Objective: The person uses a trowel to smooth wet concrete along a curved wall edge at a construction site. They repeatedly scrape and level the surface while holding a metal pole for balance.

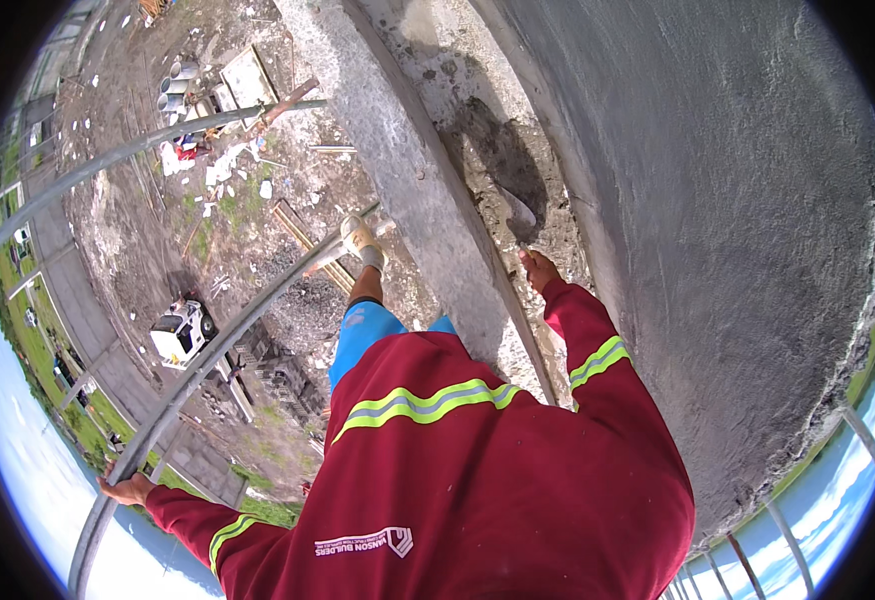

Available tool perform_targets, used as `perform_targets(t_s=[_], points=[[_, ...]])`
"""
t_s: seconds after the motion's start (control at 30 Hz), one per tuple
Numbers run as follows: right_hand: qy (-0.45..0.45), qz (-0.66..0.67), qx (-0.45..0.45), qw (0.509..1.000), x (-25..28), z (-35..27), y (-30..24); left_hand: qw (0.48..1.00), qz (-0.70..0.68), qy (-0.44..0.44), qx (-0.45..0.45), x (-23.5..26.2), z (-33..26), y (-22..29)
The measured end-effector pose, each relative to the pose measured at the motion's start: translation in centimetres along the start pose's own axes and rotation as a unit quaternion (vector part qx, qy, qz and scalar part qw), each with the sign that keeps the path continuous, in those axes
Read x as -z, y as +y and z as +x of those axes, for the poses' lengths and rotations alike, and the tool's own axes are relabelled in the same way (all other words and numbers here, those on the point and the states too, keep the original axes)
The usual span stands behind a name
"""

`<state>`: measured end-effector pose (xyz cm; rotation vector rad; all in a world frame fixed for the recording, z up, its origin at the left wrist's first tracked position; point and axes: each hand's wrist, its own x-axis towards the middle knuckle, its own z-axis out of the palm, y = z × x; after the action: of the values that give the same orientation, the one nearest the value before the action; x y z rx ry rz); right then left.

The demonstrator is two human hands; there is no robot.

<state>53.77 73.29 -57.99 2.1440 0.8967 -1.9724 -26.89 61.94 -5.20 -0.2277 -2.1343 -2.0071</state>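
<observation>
Right hand [539, 270] gripping trowel [523, 218], blade [519, 208] just ahead, inside trough [427, 32]

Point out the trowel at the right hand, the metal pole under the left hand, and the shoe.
Trowel [523, 212]: head view, on its blade.
Metal pole [195, 377]: head view, on its middle stretch.
Shoe [359, 236]: head view, on its upper.
</observation>
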Motion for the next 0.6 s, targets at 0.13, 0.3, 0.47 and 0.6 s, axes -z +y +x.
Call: perform_targets(t_s=[0.13, 0.3, 0.47, 0.6], points=[[0.049, -0.130, 0.144, 0.980, 1.0, -1.1, -1.1, 0.999, 0.021, 0.012, -0.038, -0.6, -1.1, 0.3], [-0.048, 0.055, 0.016, 0.997, 2.7, -1.4, -3.5, 1.000, 0.011, -0.003, -0.013, -0.8, -1.5, 0.4], [-0.087, 0.103, 0.024, 0.991, 3.5, -3.3, -5.2, 1.000, -0.008, -0.002, -0.018, 0.2, -0.3, -0.2], [-0.127, 0.080, 0.031, 0.988, 4.9, -4.8, -8.0, 0.999, -0.031, -0.017, 0.003, 1.3, 2.0, -0.9]])
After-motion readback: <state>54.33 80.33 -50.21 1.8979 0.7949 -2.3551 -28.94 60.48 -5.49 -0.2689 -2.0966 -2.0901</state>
